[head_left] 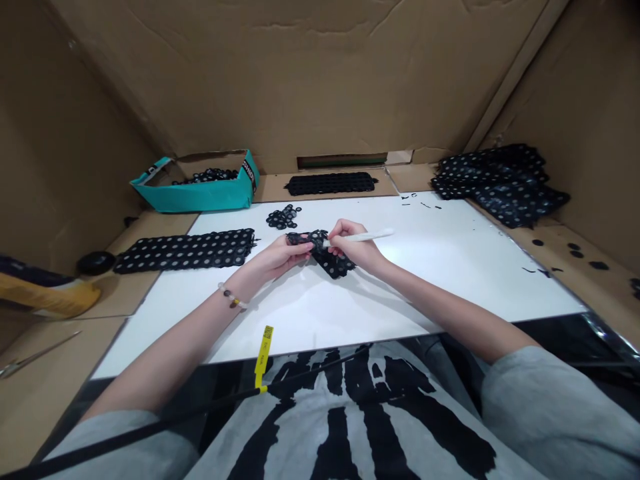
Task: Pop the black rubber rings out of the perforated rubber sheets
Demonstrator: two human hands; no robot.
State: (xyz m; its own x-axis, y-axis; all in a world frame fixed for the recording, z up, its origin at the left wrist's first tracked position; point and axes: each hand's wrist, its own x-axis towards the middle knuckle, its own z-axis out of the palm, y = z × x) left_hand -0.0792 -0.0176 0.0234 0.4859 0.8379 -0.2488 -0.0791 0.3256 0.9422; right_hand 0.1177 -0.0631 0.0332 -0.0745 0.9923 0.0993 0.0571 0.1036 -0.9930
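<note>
Black perforated sheet [324,257], a small crumpled piece dotted with round holes, is held between both hands above the white top of the bench [450,280]. The left hand [275,259] is closed around it from below, fingers curled beneath and thumb on top, apparently keeping the piece steady and lifted clear of the surface. The right hand [350,248] is clenched like a writer's around a slim white pen-shaped tool [364,236], whose tip reaches the piece where the hands meet. Neither hand is released.

Just beyond the hands lies a small heap of black rings [283,217], close enough to reach easily. Farther ahead, a long black holed strip [330,183] rests on the cardboard ledge. Left of the left hand, a wider dotted black sheet [185,251] lies flat, and beyond it a teal box [200,197] holds more black rings. Right of the right hand, a stack of dotted sheets [500,183] is piled at the bench corner, out of the working area. A beaded bracelet [231,295] circles the left wrist, and a yellow tag [263,357] hangs nearer the body.
</note>
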